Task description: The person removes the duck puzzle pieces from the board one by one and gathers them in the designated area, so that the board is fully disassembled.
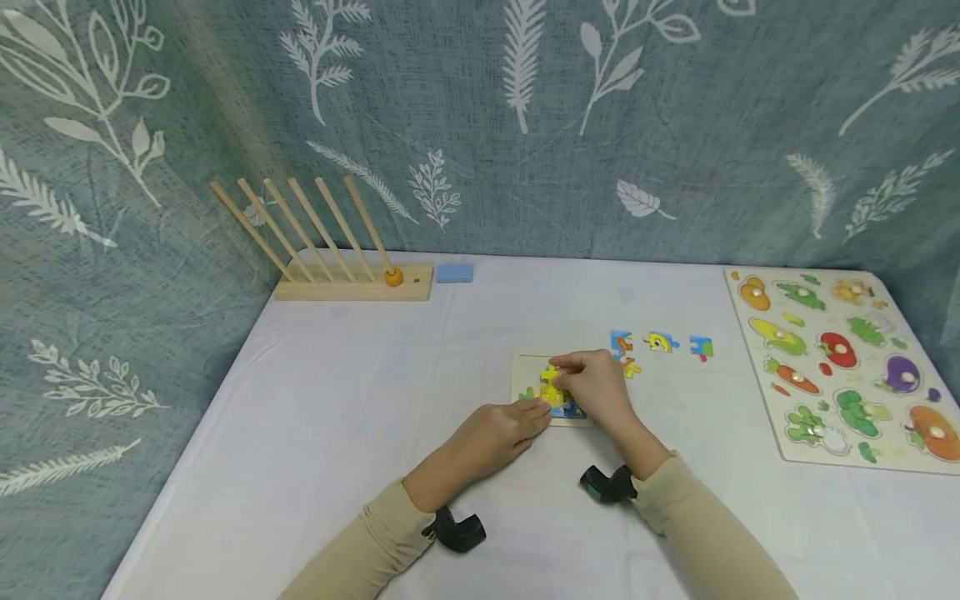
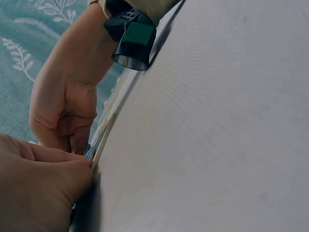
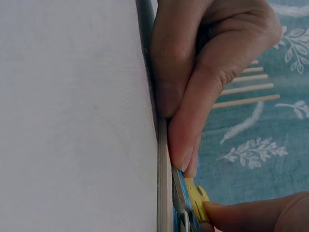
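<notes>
A small wooden jigsaw board (image 1: 517,375) lies mid-table, partly filled with yellow, green and blue pieces. My left hand (image 1: 501,432) grips its near left edge, the thumb at the rim and the fingers over the top, as the right wrist view shows. Over the board, my right hand (image 1: 597,387) pinches a yellow puzzle piece (image 3: 197,195) between thumb and fingers. That piece sits tilted at the board's surface; the hand covers part of it. Just beyond the right hand lie several loose puzzle pieces (image 1: 661,342), blue with yellow, orange and green.
At the back left stands a wooden peg rack (image 1: 337,290) with several upright rods and one orange bead (image 1: 393,277). A blue block (image 1: 454,273) lies beside it. On the right is a vegetable puzzle board (image 1: 797,450). A patterned curtain (image 1: 480,150) hangs behind the table.
</notes>
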Available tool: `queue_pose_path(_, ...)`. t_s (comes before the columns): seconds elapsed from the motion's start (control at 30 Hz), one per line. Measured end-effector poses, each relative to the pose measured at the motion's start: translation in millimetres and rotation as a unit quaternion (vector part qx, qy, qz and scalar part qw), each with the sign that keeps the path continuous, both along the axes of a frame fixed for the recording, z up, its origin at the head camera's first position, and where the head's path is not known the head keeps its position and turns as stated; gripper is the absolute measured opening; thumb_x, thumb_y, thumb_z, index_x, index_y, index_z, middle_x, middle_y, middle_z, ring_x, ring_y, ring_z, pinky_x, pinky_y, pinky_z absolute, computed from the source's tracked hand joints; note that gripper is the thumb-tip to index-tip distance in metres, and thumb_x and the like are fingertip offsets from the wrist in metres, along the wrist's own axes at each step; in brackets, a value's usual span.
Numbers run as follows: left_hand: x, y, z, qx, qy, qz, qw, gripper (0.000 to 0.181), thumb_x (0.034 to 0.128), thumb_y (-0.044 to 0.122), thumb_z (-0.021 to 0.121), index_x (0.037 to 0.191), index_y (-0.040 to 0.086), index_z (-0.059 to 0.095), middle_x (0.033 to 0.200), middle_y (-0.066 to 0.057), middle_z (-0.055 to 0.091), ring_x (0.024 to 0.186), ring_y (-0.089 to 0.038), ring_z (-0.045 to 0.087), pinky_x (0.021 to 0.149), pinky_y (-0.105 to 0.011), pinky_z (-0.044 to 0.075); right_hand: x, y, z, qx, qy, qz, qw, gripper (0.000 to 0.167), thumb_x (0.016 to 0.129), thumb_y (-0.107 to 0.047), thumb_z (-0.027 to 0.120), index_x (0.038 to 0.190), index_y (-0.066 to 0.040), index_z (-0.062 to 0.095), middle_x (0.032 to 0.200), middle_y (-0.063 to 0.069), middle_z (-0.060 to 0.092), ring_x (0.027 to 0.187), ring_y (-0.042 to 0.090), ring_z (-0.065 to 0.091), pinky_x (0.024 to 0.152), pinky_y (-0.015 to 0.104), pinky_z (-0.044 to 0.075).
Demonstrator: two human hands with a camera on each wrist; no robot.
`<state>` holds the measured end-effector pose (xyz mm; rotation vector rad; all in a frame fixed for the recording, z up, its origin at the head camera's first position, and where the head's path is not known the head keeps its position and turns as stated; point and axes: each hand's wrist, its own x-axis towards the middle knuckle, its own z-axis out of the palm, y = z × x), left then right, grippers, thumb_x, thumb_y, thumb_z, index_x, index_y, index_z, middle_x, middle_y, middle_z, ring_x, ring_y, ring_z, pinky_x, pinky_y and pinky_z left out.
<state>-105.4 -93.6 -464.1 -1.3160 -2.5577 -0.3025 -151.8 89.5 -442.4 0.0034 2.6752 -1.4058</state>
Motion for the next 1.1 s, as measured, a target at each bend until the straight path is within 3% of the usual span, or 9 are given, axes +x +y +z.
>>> queue_pose_path(0.3,0.8,0.8,1.7,0.003,0.010,0.003,0.9999,0.028,0.0864,0.017,0.069,0.113,0.010,0.071,0.118,-0.003,0.067,0.113,-0.014,0.062,0.089,-0.025,0.054,-4.6,-3.8,7.2,0.033,-0.013,0.011,0.9993,0.023,0.076,-0.002,0.071,0.098,-0.004,0.076,0.089,0.012,0.073,0.073,0.017,0.061,0.061,0.024,0.047)
queue_pose_path(0.5,1.3,1.3,-0.7,0.001,0.019,0.008,0.9998,0.028,0.0855,0.017,0.070,0.113,0.011,0.072,0.118,-0.003,0.068,0.110,-0.014,0.064,0.084,-0.026,0.056,-8.8,-6.2,12.6,0.076,0.006,0.061,0.9952,0.026,0.074,0.003,0.066,0.098,-0.002,0.075,0.081,0.009,0.071,0.062,0.014,0.055,0.054,0.021,0.043)
queue_pose_path(0.7,2.3,2.4,0.3,-0.006,0.023,0.016,0.9996,0.028,0.0852,0.018,0.070,0.113,0.012,0.071,0.118,-0.002,0.068,0.110,-0.013,0.064,0.081,-0.025,0.057,-11.6,-3.4,16.6,0.091,0.004,0.103,0.9905,0.023,0.078,-0.001,0.068,0.099,-0.005,0.076,0.085,0.006,0.072,0.069,0.013,0.060,0.059,0.024,0.049)
queue_pose_path(0.87,3.5,2.6,1.8,-0.013,0.033,0.013,0.9993,0.029,0.0847,0.018,0.071,0.113,0.012,0.071,0.117,-0.002,0.068,0.109,-0.014,0.064,0.080,-0.025,0.057,-11.0,1.6,10.4,0.050,-0.025,0.069,0.9960,0.022,0.079,-0.006,0.070,0.100,-0.006,0.076,0.087,0.007,0.073,0.072,0.014,0.061,0.060,0.023,0.050)
queue_pose_path(0.97,3.1,2.9,2.5,-0.009,0.031,0.012,0.9994,0.029,0.0849,0.018,0.070,0.113,0.012,0.071,0.117,-0.002,0.068,0.109,-0.014,0.064,0.082,-0.026,0.057,-13.2,5.5,13.9,0.032,0.002,0.024,0.9992,0.025,0.080,-0.004,0.067,0.104,-0.005,0.074,0.091,0.011,0.073,0.073,0.017,0.063,0.058,0.022,0.049)
queue_pose_path(1.1,3.4,1.8,3.0,-0.006,0.020,0.018,0.9996,0.029,0.0849,0.016,0.070,0.114,0.012,0.071,0.117,-0.002,0.068,0.109,-0.014,0.064,0.084,-0.026,0.056,-22.9,16.1,34.6,0.007,0.043,-0.007,0.9990,0.027,0.084,-0.005,0.068,0.110,-0.004,0.071,0.099,0.016,0.071,0.083,0.024,0.067,0.064,0.029,0.055)
